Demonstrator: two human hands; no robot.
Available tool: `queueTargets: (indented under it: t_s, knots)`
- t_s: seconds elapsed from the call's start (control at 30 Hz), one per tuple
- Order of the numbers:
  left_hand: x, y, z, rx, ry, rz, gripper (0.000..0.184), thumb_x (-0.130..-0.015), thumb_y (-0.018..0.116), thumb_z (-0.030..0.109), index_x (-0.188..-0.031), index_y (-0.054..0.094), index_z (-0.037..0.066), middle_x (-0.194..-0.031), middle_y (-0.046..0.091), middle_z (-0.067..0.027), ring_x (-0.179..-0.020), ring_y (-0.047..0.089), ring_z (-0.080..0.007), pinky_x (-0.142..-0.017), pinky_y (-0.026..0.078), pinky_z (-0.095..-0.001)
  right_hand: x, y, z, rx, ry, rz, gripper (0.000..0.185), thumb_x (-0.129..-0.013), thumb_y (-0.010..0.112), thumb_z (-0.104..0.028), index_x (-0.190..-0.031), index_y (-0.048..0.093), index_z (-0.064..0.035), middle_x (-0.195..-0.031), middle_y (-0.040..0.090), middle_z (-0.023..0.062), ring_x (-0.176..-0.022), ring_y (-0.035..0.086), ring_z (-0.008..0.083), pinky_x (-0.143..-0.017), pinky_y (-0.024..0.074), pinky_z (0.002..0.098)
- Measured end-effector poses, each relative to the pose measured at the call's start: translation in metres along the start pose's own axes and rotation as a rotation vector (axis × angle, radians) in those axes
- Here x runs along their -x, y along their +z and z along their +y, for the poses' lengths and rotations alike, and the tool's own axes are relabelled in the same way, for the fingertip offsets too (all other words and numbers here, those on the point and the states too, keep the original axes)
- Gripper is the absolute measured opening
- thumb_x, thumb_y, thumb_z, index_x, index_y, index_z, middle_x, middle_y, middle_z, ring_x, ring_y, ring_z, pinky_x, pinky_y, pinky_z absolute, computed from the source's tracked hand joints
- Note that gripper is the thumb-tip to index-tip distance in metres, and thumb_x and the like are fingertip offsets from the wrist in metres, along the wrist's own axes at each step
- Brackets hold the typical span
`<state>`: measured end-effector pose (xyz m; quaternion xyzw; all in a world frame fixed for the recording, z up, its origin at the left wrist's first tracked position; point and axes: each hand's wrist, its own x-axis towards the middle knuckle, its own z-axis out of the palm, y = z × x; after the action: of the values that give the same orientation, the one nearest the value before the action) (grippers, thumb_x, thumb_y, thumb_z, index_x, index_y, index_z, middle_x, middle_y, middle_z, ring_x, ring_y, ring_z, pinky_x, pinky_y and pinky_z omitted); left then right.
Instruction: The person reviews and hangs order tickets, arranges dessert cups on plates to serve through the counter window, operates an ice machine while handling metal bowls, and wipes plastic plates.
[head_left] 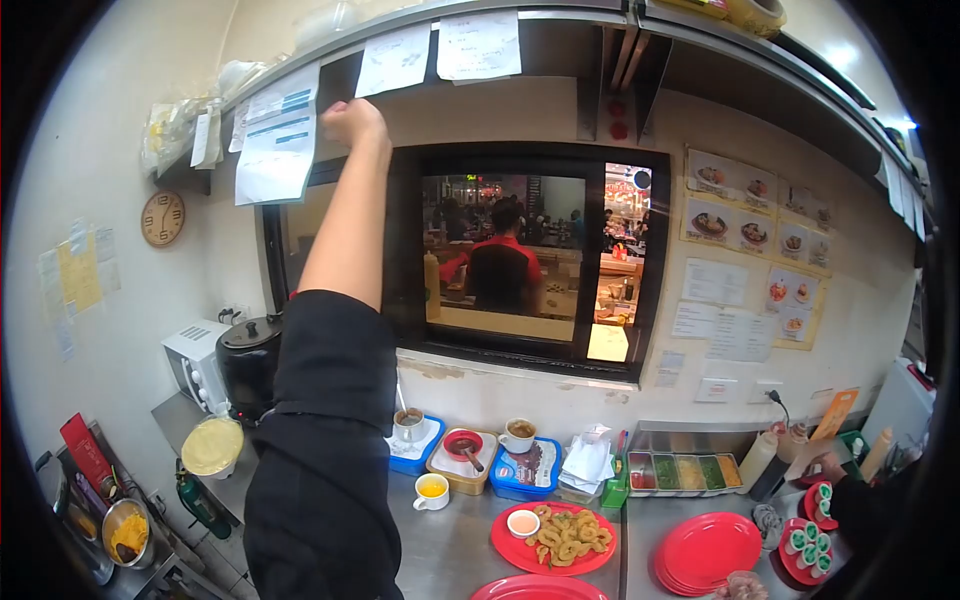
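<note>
My left hand (357, 124) is raised at the end of a black sleeve, its fingers curled closed below the shelf edge. Close to its fingertips hangs a printed sheet (277, 140) with blue bands. Just above and to the right of the hand hangs a white slip (395, 60). I cannot make out whether the fingers pinch a paper or hold something small. My right hand is not in view. Below, on the steel counter, a red oval plate (498, 553) carries fried rings (572, 536) and a small cup of pink dip (523, 523).
A row of tubs holds a blue-lidded box (525, 490), a cup (517, 434) and a red bowl (463, 447). Sauce trays (684, 471) and stacked red plates (708, 552) stand right. A co-worker's hand (826, 467) is near bottles. A rice cooker (246, 365) sits left.
</note>
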<state>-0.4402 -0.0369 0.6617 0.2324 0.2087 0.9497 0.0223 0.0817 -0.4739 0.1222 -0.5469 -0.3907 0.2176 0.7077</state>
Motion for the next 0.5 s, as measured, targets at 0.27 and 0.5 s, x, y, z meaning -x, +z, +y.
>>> queueTargets:
  t_s: [0.27, 0.5]
  knots:
    - [0.016, 0.024, 0.066, -0.034, 0.393, -0.704, 0.028, -0.082, 0.056, 0.009, -0.108, 0.056, -0.003, -0.106, 0.061, -0.0181, -0.087, 0.063, -0.0189, -0.073, 0.05, -0.0265, 0.003, 0.003, -0.013, 0.081, 0.001, -0.026, 0.022, -0.089, 0.058, -0.024, -0.098, 0.059, -0.0038, -0.072, 0.057, 0.006, -0.057, 0.053, 0.0118, -0.051, 0.0437, 0.0221]
    - [0.037, 0.073, 0.053, -0.199, 0.402, -0.773, 0.033, -0.081, 0.062, 0.009, -0.113, 0.057, 0.008, -0.101, 0.063, -0.015, -0.089, 0.061, -0.0201, -0.072, 0.048, -0.0257, 0.005, -0.011, 0.002, 0.11, 0.109, 0.031, 0.02, -0.089, 0.054, -0.015, -0.091, 0.059, 0.0037, -0.07, 0.061, 0.0105, -0.054, 0.058, 0.0156, -0.049, 0.0496, 0.0259]
